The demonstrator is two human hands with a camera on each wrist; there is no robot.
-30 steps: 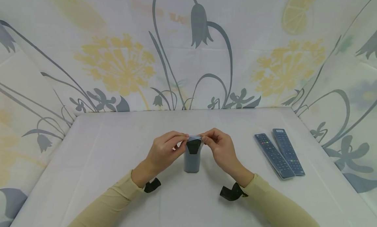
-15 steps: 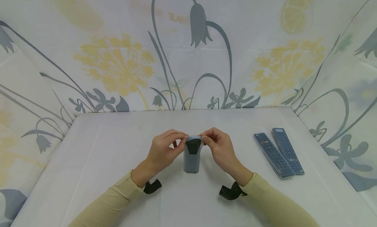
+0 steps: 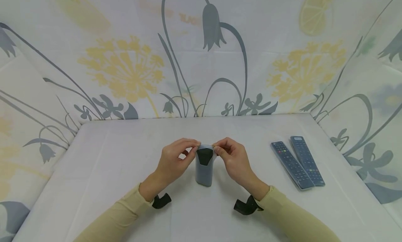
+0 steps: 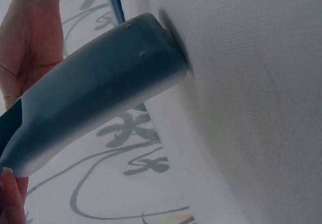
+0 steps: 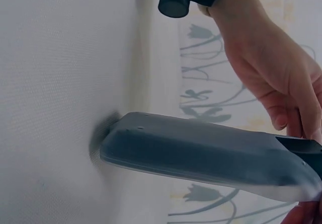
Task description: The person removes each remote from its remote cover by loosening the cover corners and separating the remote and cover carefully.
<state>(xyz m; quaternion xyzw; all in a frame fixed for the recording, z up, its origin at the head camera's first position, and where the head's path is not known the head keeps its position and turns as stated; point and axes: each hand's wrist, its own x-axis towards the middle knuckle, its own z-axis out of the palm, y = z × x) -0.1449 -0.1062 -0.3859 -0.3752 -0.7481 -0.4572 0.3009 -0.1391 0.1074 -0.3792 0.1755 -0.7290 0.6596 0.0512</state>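
A grey-blue remote control (image 3: 204, 174) with a dark panel near its top stands nearly upright between the two hands. Thumb and fingertips of my left hand (image 3: 176, 156) pinch its top left corner. At the top right corner, my right hand (image 3: 235, 159) pinches it the same way. The left wrist view shows the rounded remote body (image 4: 100, 73) with small nubs, its lower end right at the white tabletop. From the right wrist, the same remote (image 5: 211, 156) shows a pale, see-through edge by the fingers. The front of it is hidden in the head view.
Two dark button-covered remotes, one nearer (image 3: 292, 165) and one farther (image 3: 307, 161), lie partly overlapping on the right of the white table (image 3: 125, 137). Flower-printed cloth (image 3: 132, 67) hangs behind and at both sides. A black wrist mount (image 3: 246, 205) juts from each wrist.
The remote's lower end has come slightly toward me and turned a little, so its bottom edge slants now. Both hands keep their pinch at the top and have barely moved.
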